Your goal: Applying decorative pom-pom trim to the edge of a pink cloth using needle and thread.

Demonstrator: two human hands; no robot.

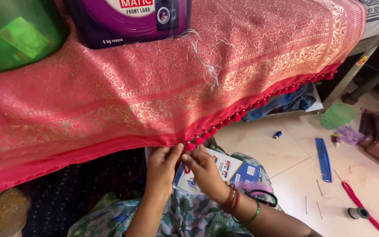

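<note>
Head view looks down on a pink and gold brocade cloth (154, 87) draped over a raised surface, its plain red border (110, 147) hanging toward the person, with a row of small red pom-pom tassels (259, 102) running from the far right corner down to the spot where both hands meet. The left hand (163, 164) is closed in a pinch on the border's edge just left of the last tassel (191, 146), and the right hand (200, 166), with red and green bangles (235, 202) at the wrist, is closed with its fingertips at that same tassel; whether a needle or thread sits between those fingers is too small to tell. To do this well, the left pinch should likely keep the hem flat and taut so the next tassel sits level with the row, and the spacing should match the even gaps already seen along the edge. A loose tangle of clear thread (205, 59) lies on the cloth above and could snag if the fabric is pulled. Black-handled scissors (262, 197) rest on the lap beside the right forearm, close at hand. On the floor to the right lie a blue comb (324, 159), a small blue spool (277, 134) and a grey spool (358, 213) with red cord (365, 210).
</note>
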